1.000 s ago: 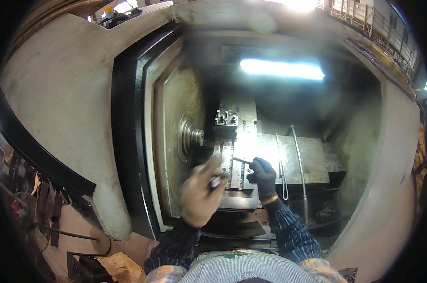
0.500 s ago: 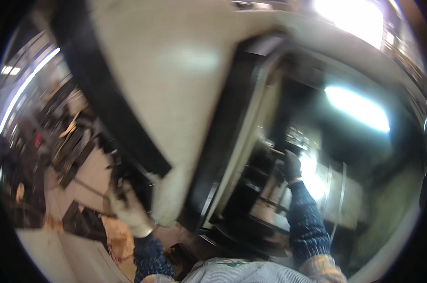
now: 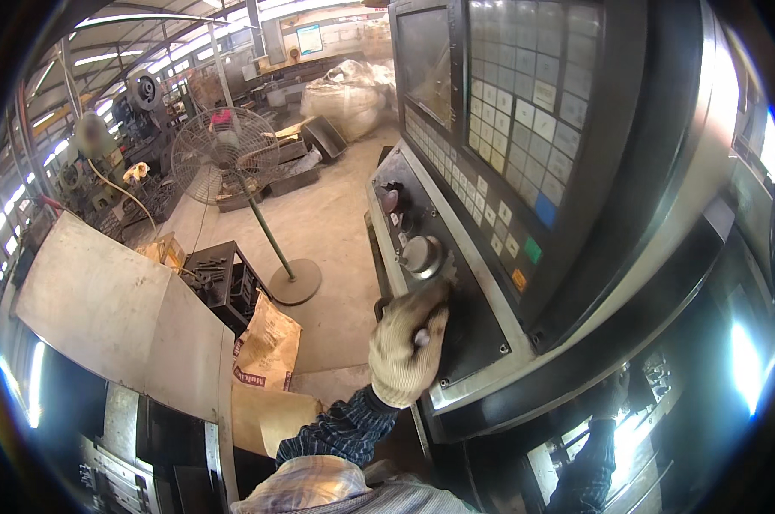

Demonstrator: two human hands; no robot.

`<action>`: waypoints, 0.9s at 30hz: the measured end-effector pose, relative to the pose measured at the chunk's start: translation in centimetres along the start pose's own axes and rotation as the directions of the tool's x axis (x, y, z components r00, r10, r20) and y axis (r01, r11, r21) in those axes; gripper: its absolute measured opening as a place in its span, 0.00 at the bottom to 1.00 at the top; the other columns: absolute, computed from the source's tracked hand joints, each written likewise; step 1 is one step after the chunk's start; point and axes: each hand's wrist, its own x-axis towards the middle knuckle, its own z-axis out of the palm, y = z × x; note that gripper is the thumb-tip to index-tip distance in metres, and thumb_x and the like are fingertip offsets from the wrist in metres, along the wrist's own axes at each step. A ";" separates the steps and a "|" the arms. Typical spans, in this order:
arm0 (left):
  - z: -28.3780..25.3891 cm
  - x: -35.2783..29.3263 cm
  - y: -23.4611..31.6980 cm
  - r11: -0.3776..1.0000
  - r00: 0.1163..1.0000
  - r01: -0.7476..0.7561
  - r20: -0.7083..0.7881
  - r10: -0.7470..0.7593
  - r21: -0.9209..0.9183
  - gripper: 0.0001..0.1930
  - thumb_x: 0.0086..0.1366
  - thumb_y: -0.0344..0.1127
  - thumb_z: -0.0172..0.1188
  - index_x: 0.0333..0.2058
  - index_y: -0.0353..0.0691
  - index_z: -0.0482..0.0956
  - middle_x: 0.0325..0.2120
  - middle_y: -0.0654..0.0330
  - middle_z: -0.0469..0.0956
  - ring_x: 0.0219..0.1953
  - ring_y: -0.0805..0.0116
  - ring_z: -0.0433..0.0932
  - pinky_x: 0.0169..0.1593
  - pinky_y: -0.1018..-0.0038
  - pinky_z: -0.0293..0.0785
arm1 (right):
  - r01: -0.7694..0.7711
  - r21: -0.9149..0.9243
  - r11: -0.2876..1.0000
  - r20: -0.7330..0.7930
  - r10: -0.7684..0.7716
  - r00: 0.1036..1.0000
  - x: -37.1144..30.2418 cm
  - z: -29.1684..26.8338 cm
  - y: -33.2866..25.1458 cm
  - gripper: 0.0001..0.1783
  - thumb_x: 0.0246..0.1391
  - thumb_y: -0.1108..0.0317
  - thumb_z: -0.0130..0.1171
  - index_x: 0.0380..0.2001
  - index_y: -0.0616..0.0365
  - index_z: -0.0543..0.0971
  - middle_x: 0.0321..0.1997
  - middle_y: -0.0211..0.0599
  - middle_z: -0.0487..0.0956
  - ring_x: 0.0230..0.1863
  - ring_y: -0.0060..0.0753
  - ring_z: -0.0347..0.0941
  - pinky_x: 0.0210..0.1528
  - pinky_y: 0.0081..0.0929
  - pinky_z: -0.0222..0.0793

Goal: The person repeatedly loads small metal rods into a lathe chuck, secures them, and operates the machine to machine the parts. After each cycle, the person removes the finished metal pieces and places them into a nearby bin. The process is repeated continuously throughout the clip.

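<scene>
The gloved left hand, curled around a small pale-ended piece, has its fingertips at the control panel beside the round handwheel, seemingly operating controls, which calls for precise fingertip placement; the blurred right hand's grip inside the lathe I cannot tell.

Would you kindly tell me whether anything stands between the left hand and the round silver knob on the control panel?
Nothing visible stands between the left hand and the knob; the blurred fingers lie close to it, contact unclear.
</scene>
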 end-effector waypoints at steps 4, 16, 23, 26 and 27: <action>-1.2 -1.8 -1.1 0.965 0.948 -0.248 0.187 0.260 -0.084 0.14 0.62 0.30 0.64 0.46 0.36 0.84 0.42 0.49 0.85 0.38 0.49 0.84 0.42 0.60 0.80 | -0.400 0.862 0.312 0.257 0.411 0.875 1.3 0.2 3.3 0.29 0.68 0.58 0.58 0.66 0.59 0.67 0.59 0.47 0.75 0.52 0.38 0.79 0.43 0.28 0.81; 1.5 -4.1 -1.5 0.978 0.999 -0.039 0.002 0.041 -0.203 0.15 0.74 0.32 0.56 0.51 0.26 0.80 0.48 0.44 0.81 0.52 0.51 0.79 0.57 0.59 0.74 | -0.597 0.738 0.315 0.391 0.522 0.758 -5.2 -9.5 -13.3 0.19 0.61 0.56 0.66 0.51 0.51 0.80 0.40 0.37 0.79 0.37 0.33 0.77 0.37 0.33 0.76; -2.2 -9.3 6.4 0.719 0.684 -0.237 0.413 0.601 -0.653 0.16 0.75 0.28 0.51 0.53 0.22 0.78 0.48 0.43 0.81 0.51 0.48 0.79 0.59 0.59 0.73 | -0.551 0.828 0.103 0.230 0.834 0.502 -23.0 -19.6 -15.9 0.34 0.58 0.49 0.70 0.60 0.59 0.75 0.40 0.39 0.82 0.28 0.24 0.77 0.28 0.23 0.77; 0.7 -12.1 9.9 0.704 0.457 0.257 0.725 0.515 -0.662 0.16 0.76 0.26 0.50 0.57 0.26 0.76 0.54 0.48 0.78 0.54 0.61 0.79 0.59 0.69 0.74 | -0.356 0.913 0.198 -0.059 0.929 0.365 -30.9 -22.1 -15.6 0.29 0.62 0.54 0.67 0.58 0.62 0.75 0.29 0.29 0.79 0.26 0.20 0.74 0.24 0.23 0.73; 1.1 -13.2 11.5 0.650 0.429 0.370 0.743 0.513 -0.663 0.16 0.76 0.27 0.50 0.57 0.27 0.75 0.54 0.49 0.78 0.54 0.62 0.78 0.60 0.70 0.74 | -0.259 0.941 0.220 -0.127 0.934 0.333 -34.2 -23.7 -15.7 0.25 0.64 0.58 0.65 0.57 0.62 0.76 0.29 0.29 0.80 0.26 0.18 0.73 0.24 0.21 0.71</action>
